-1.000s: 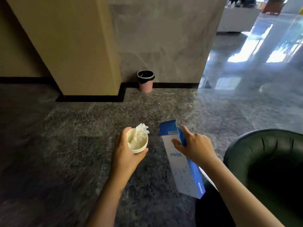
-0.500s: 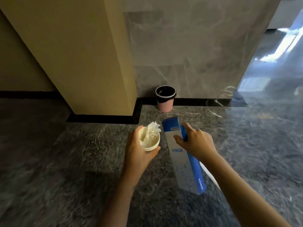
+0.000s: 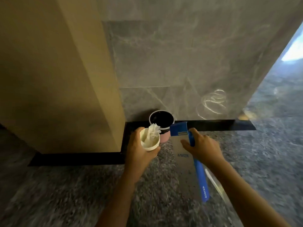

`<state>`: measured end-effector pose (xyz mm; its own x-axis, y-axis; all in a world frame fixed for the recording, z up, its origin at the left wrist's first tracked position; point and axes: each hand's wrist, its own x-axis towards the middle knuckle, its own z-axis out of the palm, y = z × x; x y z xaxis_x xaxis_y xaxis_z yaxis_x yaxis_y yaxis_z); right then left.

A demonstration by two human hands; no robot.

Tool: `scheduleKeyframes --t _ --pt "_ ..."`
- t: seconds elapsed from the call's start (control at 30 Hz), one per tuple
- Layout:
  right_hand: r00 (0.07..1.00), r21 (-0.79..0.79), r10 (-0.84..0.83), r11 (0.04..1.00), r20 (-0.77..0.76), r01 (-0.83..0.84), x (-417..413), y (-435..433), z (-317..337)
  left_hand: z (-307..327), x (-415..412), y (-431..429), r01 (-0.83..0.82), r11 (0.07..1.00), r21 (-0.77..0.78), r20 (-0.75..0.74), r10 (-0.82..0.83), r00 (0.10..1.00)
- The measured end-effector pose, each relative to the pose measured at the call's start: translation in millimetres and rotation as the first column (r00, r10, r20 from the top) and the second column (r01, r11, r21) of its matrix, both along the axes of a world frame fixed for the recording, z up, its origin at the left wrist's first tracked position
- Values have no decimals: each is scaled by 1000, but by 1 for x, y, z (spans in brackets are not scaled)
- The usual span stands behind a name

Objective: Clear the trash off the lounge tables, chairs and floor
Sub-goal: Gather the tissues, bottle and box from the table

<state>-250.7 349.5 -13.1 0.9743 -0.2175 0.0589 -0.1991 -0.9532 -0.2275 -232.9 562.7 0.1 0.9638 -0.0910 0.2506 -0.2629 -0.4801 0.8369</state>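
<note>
We note the left hand (image 3: 139,154) wrapped round a pale paper cup (image 3: 150,141), thumb on the near side and fingers curled about the far wall; cup upright, mouth towards us. A crumpled white tissue (image 3: 153,131) is stuffed inside and pokes above the rim. The right hand (image 3: 203,148) holds a long white and blue box (image 3: 185,169) marked ANKER, thumb laid across the white face, fingers curled over the blue edge. The box slants, its lower end towards the right forearm, and its blue top flap stands open. A pale glossy strip shows beneath the box; we cannot tell what it is. Both items are held in the air above a pink waste bin (image 3: 164,138) with a black liner. In our view the cup overlaps the bin's left side and the open flap overlaps its right rim. The bin stands on the speckled grey floor (image 3: 65,194), against the black skirting (image 3: 213,124) at the foot of a grey marble wall (image 3: 180,63), just right of a tan pillar (image 3: 57,79). The floor is blurred.
</note>
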Motion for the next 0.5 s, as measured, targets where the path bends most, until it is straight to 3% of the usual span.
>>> scheduleKeyframes --t 0.17,0.3,0.5 --pt "995 41 -98 994 -17 99 124 -54 -7 1 147 -55 70 996 48 -15 -69 998" --pt "993 88 -117 989 -14 118 237 -95 -39 -39 272 -94 73 981 180 0 -74 997" --pt "987 121 -147 981 -64 154 430 -159 -128 -136 453 -155 39 964 263 -200 14 980"
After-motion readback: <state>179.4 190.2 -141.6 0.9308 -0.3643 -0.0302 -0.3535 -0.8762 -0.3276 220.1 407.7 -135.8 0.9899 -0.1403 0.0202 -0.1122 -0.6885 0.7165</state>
